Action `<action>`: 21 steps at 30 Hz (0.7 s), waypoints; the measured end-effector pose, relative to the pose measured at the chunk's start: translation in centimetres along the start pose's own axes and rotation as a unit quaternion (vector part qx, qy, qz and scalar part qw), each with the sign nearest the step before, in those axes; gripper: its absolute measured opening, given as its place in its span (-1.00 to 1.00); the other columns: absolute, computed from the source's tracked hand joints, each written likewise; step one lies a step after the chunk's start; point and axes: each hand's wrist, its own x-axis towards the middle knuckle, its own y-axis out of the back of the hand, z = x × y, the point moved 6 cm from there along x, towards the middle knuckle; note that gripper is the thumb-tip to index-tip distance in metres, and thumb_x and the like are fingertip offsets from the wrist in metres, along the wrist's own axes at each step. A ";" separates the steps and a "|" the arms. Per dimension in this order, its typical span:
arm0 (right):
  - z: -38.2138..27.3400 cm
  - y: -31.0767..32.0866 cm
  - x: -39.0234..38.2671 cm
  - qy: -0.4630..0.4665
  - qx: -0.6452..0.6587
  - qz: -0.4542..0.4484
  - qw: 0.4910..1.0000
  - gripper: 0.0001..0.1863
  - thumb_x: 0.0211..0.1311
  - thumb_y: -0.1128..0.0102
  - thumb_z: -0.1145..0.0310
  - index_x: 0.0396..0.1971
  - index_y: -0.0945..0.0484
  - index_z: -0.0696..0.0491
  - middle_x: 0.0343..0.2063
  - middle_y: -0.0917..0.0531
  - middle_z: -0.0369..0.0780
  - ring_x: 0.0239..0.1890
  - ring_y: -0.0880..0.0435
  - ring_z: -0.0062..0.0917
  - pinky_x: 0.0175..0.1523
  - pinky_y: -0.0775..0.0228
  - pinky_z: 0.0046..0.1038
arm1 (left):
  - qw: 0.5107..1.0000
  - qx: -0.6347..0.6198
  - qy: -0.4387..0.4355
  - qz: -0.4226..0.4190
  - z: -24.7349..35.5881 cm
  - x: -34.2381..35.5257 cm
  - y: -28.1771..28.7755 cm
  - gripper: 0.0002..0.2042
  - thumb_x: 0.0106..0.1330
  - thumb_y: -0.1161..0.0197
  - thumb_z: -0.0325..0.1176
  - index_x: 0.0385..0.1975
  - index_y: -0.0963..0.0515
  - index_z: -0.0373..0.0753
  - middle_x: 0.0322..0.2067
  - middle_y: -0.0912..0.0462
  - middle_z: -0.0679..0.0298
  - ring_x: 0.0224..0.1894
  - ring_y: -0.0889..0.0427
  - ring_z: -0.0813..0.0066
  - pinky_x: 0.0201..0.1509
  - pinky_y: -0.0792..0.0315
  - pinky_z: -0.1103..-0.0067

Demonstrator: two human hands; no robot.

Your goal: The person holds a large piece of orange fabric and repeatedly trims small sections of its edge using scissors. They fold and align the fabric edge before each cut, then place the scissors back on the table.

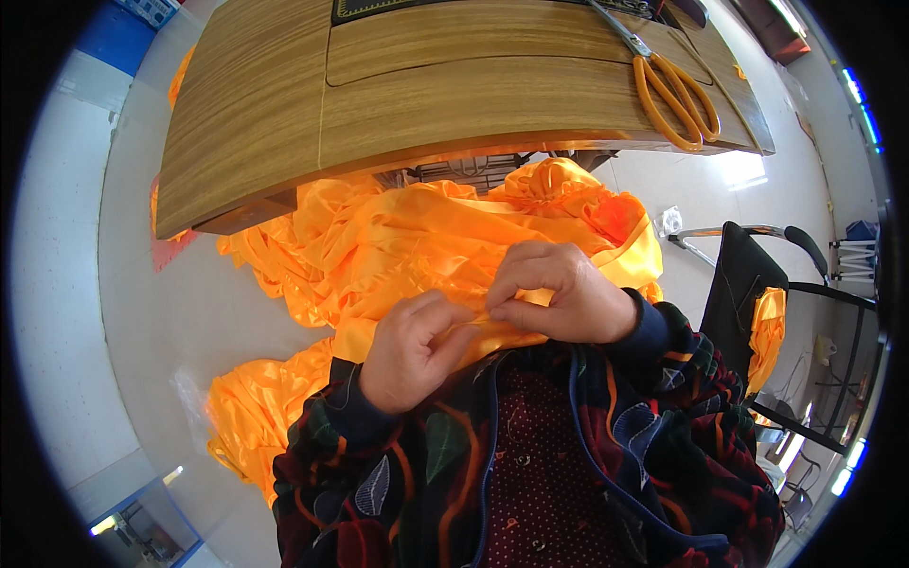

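On my feed the orange satin cloth (407,237) lies in loose folds directly beneath and beyond the fingertips, below the table's front edge. Just above it, the left hand (415,346) and right hand (561,292) nearly meet, wrists angled inward, thumbs and forefingers curled toward each other; I can't tell whether either pinches fabric. Beyond, I see scissors (642,51) on the wooden table (246,114).

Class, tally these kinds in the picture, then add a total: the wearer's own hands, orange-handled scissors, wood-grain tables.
Left hand and right hand: 2
Orange-handled scissors: 1 pair
Wood-grain table: 1
Total: 4
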 end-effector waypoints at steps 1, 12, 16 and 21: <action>-0.2 0.0 0.0 0.001 -0.004 0.001 1.000 -0.95 0.02 -0.29 0.51 -0.48 -0.59 0.10 -0.50 -0.62 -0.18 -0.38 -0.61 -0.31 -0.27 -0.44 -0.40 | 1.000 0.000 -0.007 0.000 0.0 0.0 0.0 -0.89 0.13 -0.29 -0.43 -0.41 -0.56 -0.30 -0.55 -0.47 0.12 -0.49 -0.49 0.13 -0.43 -0.34 0.40; -0.6 -2.8 -0.5 0.008 0.034 0.027 0.999 -0.90 0.11 -0.20 0.53 -0.39 -0.46 0.11 -0.42 -0.56 -0.13 -0.34 -0.57 -0.22 -0.25 -0.42 -0.38 | 0.999 -0.034 0.017 -0.018 -0.7 -0.1 -0.5 -0.91 0.12 -0.25 -0.48 -0.44 -0.50 -0.32 -0.52 -0.46 0.13 -0.46 -0.47 0.23 -0.40 -0.32 0.47; 0.2 -3.5 -0.9 -0.049 0.086 0.030 0.995 -0.92 0.13 -0.17 0.54 -0.39 -0.45 0.12 -0.46 -0.55 -0.14 -0.38 -0.57 -0.23 -0.28 -0.41 -0.39 | 0.999 -0.041 0.027 -0.020 -1.1 -0.1 -0.7 -0.90 0.10 -0.23 -0.42 -0.45 -0.50 -0.29 -0.50 -0.48 0.07 -0.41 -0.50 0.05 -0.36 -0.36 0.33; 0.4 -3.5 -1.3 -0.083 0.076 -0.001 0.994 -0.95 0.17 -0.12 0.52 -0.39 -0.44 0.13 -0.50 -0.53 -0.12 -0.43 -0.56 -0.22 -0.31 -0.40 -0.39 | 0.997 0.067 -0.021 -0.043 -0.7 -0.4 -0.6 -0.89 0.08 -0.25 -0.38 -0.44 -0.52 -0.24 -0.50 -0.49 0.11 -0.41 -0.50 0.07 -0.33 -0.34 0.33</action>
